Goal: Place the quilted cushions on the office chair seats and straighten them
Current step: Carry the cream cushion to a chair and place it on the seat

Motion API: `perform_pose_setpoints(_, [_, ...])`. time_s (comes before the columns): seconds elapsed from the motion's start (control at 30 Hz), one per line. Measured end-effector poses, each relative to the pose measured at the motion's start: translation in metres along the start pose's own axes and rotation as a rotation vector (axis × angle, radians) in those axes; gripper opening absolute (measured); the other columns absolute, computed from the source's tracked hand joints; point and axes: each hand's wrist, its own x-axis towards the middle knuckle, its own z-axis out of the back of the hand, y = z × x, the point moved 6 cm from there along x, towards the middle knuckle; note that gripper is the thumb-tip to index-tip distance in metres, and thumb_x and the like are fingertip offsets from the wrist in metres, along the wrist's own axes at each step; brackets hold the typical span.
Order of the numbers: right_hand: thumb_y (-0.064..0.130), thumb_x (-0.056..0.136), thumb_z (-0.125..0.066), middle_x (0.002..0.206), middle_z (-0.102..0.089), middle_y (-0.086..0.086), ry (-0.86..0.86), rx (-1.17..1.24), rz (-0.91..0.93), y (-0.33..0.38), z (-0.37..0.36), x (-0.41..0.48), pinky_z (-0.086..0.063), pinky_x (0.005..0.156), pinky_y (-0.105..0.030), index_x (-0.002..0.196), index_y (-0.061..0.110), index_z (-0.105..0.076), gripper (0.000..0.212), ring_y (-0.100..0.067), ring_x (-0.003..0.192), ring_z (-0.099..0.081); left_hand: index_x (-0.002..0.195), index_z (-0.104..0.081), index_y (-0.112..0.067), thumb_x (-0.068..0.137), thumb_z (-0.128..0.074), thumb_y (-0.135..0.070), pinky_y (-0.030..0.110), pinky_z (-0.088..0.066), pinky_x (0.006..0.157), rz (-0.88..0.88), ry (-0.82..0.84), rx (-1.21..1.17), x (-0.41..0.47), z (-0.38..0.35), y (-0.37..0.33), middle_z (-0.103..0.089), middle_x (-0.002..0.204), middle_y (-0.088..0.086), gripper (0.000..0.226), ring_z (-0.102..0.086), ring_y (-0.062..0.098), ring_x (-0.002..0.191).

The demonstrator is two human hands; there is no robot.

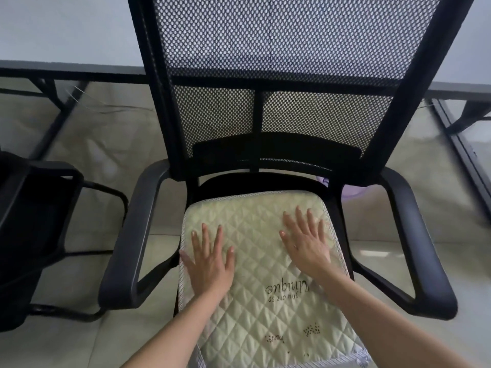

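Hands [255,251] flat on cushion [265,314]

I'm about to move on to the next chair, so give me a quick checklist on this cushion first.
1. Cushion on the seat: ok. The quilted cushion lies on the office chair seat, between the armrests.
2. Both hands flat on it: ok. Left hand and right hand rest palm down, fingers spread.
3. Back edge squared to the backrest: not ok. It looks slightly skewed, and black seat shows behind it.
4. Surface smooth: ok where visible; no folds.
5. Front edge seated: cannot tell. It runs out of the frame.
6. Next chair ready: cannot tell. The second chair on the left is dark and only partly in view.
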Motion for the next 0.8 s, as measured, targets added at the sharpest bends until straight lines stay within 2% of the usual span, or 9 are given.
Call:
perform_pose_setpoints(0.1, [0.059, 0.088, -0.004, 0.151, 0.027, 0.006, 0.029, -0.061, -0.053, -0.012, -0.014, 0.011, 0.03, 0.108, -0.04, 0.145, 0.039, 0.009, 0.062, -0.019, 0.136, 0.034, 0.14, 0.023, -0.042, 0.084, 0.001, -0.062, 0.054, 0.015, 0.115, 0.033, 0.091, 0.06, 0.019, -0.011, 0.009, 0.033, 0.152, -0.006, 0.064, 0.03, 0.019, 0.14])
perform_pose_setpoints(0.23, [0.06, 0.089, -0.003, 0.154, 0.026, 0.01, -0.029, -0.112, -0.067, -0.028, -0.02, 0.02, 0.038, 0.102, -0.032, 0.142, 0.043, 0.016, 0.059, -0.015, 0.136, 0.036, 0.136, 0.032, -0.042, 0.083, 0.006, -0.063, 0.051, 0.015, 0.115, -0.007, 0.058, 0.101, 0.036, -0.016, 0.017, 0.037, 0.149, -0.007, 0.063, 0.032, 0.02, 0.138])
perform_pose_setpoints(0.37, [0.059, 0.091, -0.004, 0.151, 0.028, 0.013, -0.083, -0.106, -0.127, -0.033, -0.018, 0.023, 0.028, 0.111, -0.035, 0.144, 0.041, 0.017, 0.059, -0.015, 0.138, 0.033, 0.134, 0.035, -0.039, 0.083, 0.009, -0.064, 0.046, 0.017, 0.114, -0.03, -0.008, 0.113, 0.042, -0.014, 0.017, 0.038, 0.147, -0.009, 0.062, 0.031, 0.018, 0.138])
perform_pose_setpoints(0.53, [0.058, 0.091, -0.003, 0.157, 0.018, 0.006, -0.138, -0.023, -0.273, -0.045, -0.007, 0.022, 0.015, 0.117, -0.04, 0.147, 0.032, 0.013, 0.063, -0.017, 0.142, 0.026, 0.142, 0.022, -0.028, 0.081, 0.013, -0.058, 0.046, 0.012, 0.117, -0.007, -0.046, 0.106, 0.045, -0.006, 0.021, 0.024, 0.154, -0.003, 0.069, 0.025, 0.015, 0.139])
perform_pose_setpoints(0.6, [0.058, 0.09, -0.001, 0.158, 0.017, 0.0, -0.171, 0.016, -0.29, -0.042, 0.004, 0.012, 0.016, 0.117, -0.042, 0.146, 0.031, 0.012, 0.063, -0.017, 0.142, 0.025, 0.145, 0.015, -0.022, 0.085, 0.008, -0.057, 0.046, 0.011, 0.118, -0.011, -0.083, 0.102, 0.039, -0.004, 0.022, 0.014, 0.158, 0.002, 0.07, 0.02, 0.017, 0.142])
perform_pose_setpoints(0.67, [0.059, 0.089, 0.002, 0.157, 0.016, 0.001, -0.196, -0.046, -0.187, -0.022, 0.002, -0.009, 0.019, 0.115, -0.042, 0.146, 0.034, 0.009, 0.062, -0.016, 0.142, 0.025, 0.149, -0.004, -0.018, 0.092, -0.002, -0.053, 0.048, 0.004, 0.116, -0.069, -0.138, 0.132, 0.016, -0.006, 0.013, -0.003, 0.16, 0.007, 0.067, 0.007, 0.023, 0.148])
perform_pose_setpoints(0.73, [0.059, 0.093, -0.008, 0.159, -0.001, -0.001, -0.199, -0.117, -0.061, 0.005, -0.018, -0.039, 0.009, 0.116, -0.045, 0.148, 0.033, -0.007, 0.061, -0.017, 0.145, 0.011, 0.148, -0.018, -0.021, 0.095, -0.013, -0.053, 0.049, -0.002, 0.115, -0.142, -0.121, 0.124, -0.016, -0.019, -0.001, -0.014, 0.158, 0.008, 0.062, -0.001, 0.022, 0.147])
perform_pose_setpoints(0.8, [0.058, 0.094, -0.02, 0.157, -0.019, -0.002, -0.136, -0.137, 0.01, 0.022, -0.046, -0.064, -0.003, 0.113, -0.05, 0.147, 0.032, -0.021, 0.059, -0.022, 0.145, -0.003, 0.147, -0.023, -0.028, 0.095, -0.016, -0.055, 0.054, -0.006, 0.113, -0.22, -0.074, 0.131, -0.048, -0.039, -0.012, -0.014, 0.157, 0.001, 0.06, -0.004, 0.02, 0.145])
